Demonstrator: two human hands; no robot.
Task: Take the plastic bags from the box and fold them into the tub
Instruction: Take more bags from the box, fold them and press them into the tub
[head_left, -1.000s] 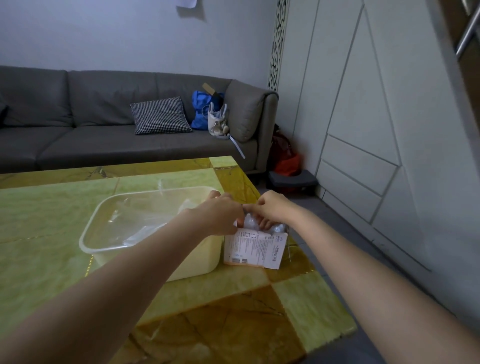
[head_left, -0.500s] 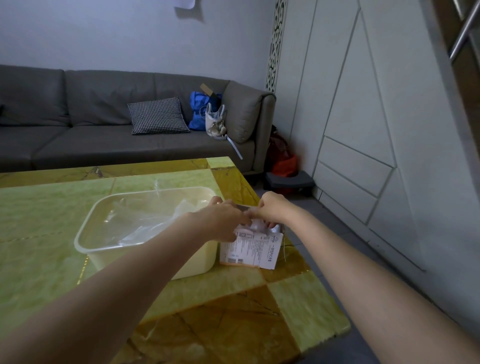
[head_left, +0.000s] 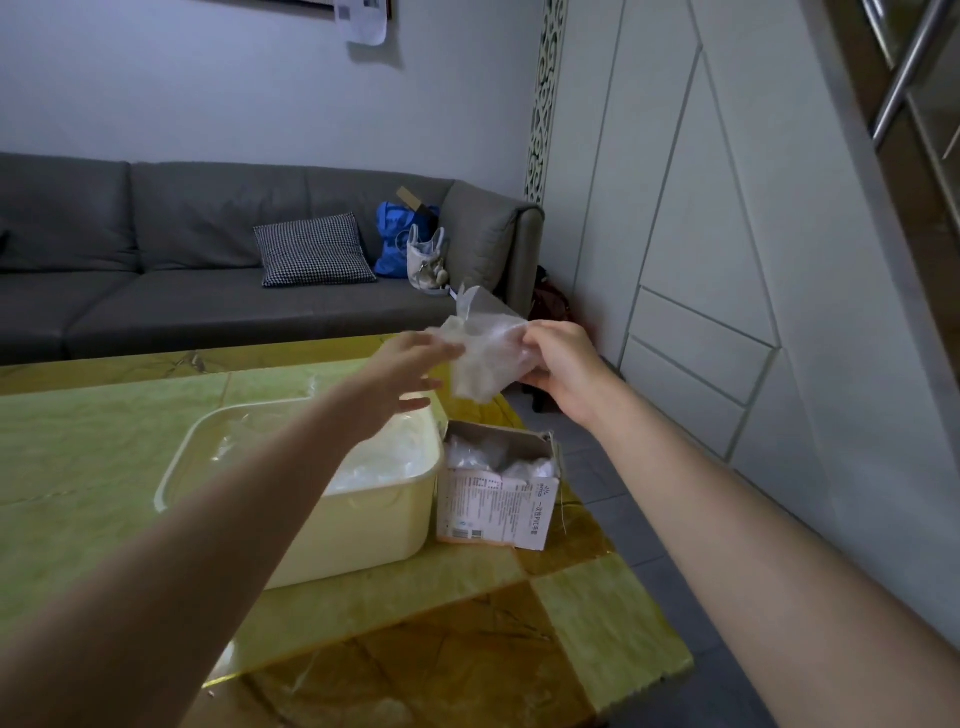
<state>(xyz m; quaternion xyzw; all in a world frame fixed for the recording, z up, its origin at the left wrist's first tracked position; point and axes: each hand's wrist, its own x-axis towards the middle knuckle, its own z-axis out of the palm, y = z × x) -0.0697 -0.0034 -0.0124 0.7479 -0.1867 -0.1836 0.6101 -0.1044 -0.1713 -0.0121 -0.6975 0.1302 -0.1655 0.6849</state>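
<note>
a: where is the bag (head_left: 485, 358), and what has hold of it?
b: lifted clear of the bench (head_left: 597, 644), above the box (head_left: 496, 499), at about 1 o'clock from the tub (head_left: 358, 525). the right hand (head_left: 558, 366) has its grip closed on the bag's right edge, fingers curled round the film. the left hand (head_left: 410, 366) lies with fingers nearly straight at the left edge; whether it pinches or only touches is blurred.

a: how should such film handle?
b: judged very light, limp and slippery; it holds no shape and will cling or slide. take it by opposite edges or corners, draw it taut, then fold.

a: and the rest?
b: more bags fill the open box, which stands just beside the tub at 3 o'clock; clear film already lies in the tub.
</note>
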